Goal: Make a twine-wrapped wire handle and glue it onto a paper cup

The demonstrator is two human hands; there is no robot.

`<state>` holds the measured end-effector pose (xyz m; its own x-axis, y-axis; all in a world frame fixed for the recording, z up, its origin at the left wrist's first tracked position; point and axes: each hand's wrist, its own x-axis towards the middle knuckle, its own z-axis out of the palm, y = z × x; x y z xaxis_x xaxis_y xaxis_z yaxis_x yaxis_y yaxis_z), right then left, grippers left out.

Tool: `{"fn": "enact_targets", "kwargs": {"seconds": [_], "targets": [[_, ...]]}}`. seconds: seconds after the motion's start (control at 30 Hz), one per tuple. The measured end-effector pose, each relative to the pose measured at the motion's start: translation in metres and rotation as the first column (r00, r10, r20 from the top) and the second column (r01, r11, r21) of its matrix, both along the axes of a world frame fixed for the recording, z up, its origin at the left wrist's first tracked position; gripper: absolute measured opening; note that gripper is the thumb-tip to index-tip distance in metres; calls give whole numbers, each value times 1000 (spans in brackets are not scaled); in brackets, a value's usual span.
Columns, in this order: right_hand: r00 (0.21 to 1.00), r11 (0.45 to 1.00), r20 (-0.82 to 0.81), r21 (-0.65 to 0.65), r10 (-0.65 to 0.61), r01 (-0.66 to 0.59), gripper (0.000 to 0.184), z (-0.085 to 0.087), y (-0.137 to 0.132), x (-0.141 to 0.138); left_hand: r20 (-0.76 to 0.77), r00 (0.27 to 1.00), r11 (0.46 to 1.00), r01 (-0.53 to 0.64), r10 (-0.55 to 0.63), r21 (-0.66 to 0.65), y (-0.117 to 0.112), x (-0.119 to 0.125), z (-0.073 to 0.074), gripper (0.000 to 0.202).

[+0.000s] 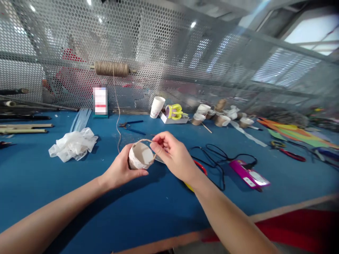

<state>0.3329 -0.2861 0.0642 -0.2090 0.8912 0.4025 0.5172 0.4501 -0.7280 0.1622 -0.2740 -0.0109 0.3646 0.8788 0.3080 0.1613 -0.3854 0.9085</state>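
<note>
My left hand (120, 165) is wrapped round a small cup (135, 160) with a whitish, lace-like outer band. The cup is tilted so that its pale inside shows. A length of brown twine (143, 140) arches along the far side of its rim. At the rim's right side, the thumb and fingers of my right hand (172, 153) pinch the twine. Behind my right hand lie scissors (189, 186) with red and yellow handles, partly covered by the forearm.
A twine spool (111, 68) hangs on the perforated metal screen, its strand trailing to the blue table (106, 204). Pliers (134, 127), a crumpled plastic bag (75, 144), a white paper cup (157, 107), several small pots (222, 120) and a purple power strip (249, 174) with black cable lie around.
</note>
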Motion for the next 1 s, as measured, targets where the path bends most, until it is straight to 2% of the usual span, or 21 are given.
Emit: {"fn": "enact_targets", "kwargs": {"seconds": [0.17, 0.27, 0.37, 0.47, 0.57, 0.67, 0.87, 1.0], "targets": [[997, 994, -82, -106, 2, -11, 33, 11, 14, -4, 31, 997, 997, -69, 70, -27, 4, -4, 3, 64], [999, 997, -28, -63, -36, 34, 41, 15, 19, -4, 52, 994, 995, -98, 99, -18, 6, -6, 5, 66], [993, 999, 117, 35, -7, 3, 30, 18, 24, -6, 60, 989, 991, -132, 133, -11, 9, -5, 5, 68], [970, 995, 222, -12, 103, -103, 18, 22, 28, -12, 84, 985, 988, -151, 151, -16, 11, -4, 3, 70], [957, 990, 254, -70, 138, -124, 18, 29, 32, -17, 140, 986, 995, -97, 95, 6, 12, -5, 3, 73], [949, 987, 272, -62, 157, -146, 17, 37, 33, -20, 192, 981, 999, -36, 34, 5, 11, -6, 6, 68], [935, 984, 310, 2, 171, -181, 15, 43, 28, -21, 222, 974, 998, -51, 43, 33, 9, -6, 9, 67], [934, 984, 318, 18, 162, -176, 16, 48, 31, -18, 180, 983, 999, -43, 38, 27, 12, -6, 4, 75]]}}
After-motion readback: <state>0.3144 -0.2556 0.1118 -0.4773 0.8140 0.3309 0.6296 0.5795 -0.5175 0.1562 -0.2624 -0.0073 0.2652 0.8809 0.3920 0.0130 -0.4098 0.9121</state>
